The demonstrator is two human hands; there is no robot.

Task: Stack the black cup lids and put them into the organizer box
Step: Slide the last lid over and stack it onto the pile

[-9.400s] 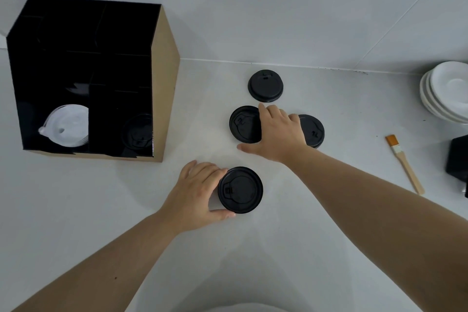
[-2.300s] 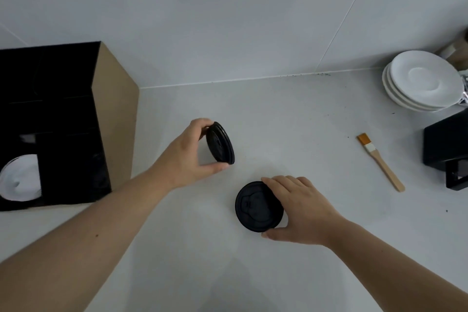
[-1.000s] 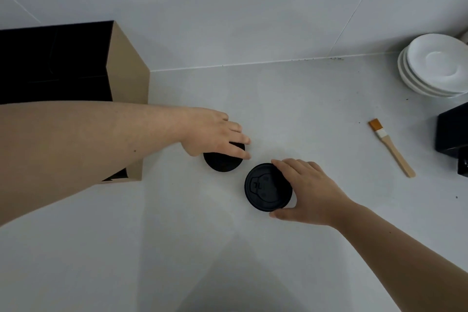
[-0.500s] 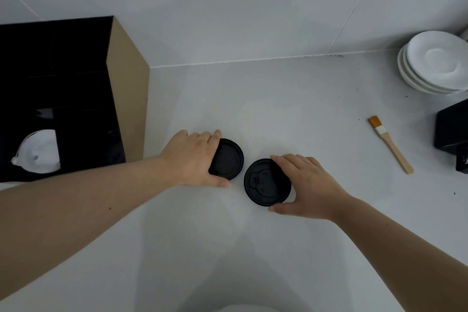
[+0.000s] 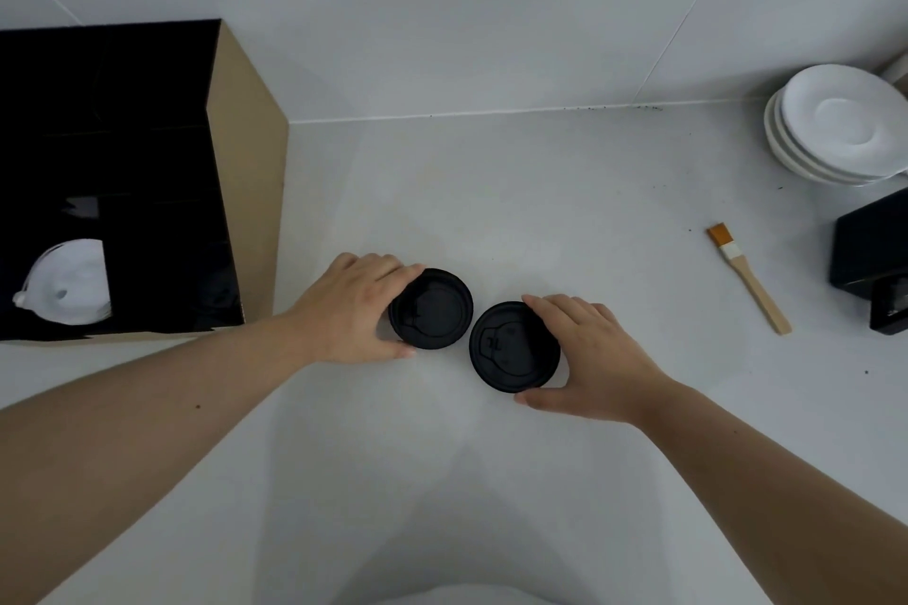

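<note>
Each grip pinches 1 round, ridged black lid: left hand on left lid, right hand on right lid.

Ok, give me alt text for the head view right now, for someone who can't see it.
Two bare hands each grip a black cup lid, left hand on one lid, right hand on another, side by side on a white counter; the organizer box stands left.

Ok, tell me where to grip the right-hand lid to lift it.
Grip the right lid by its rim, from its right side, thumb near and fingers far, as the right hand already sits. It lies flat on the counter, so only the edge offers purchase, and the left lid crowds its left.
</note>
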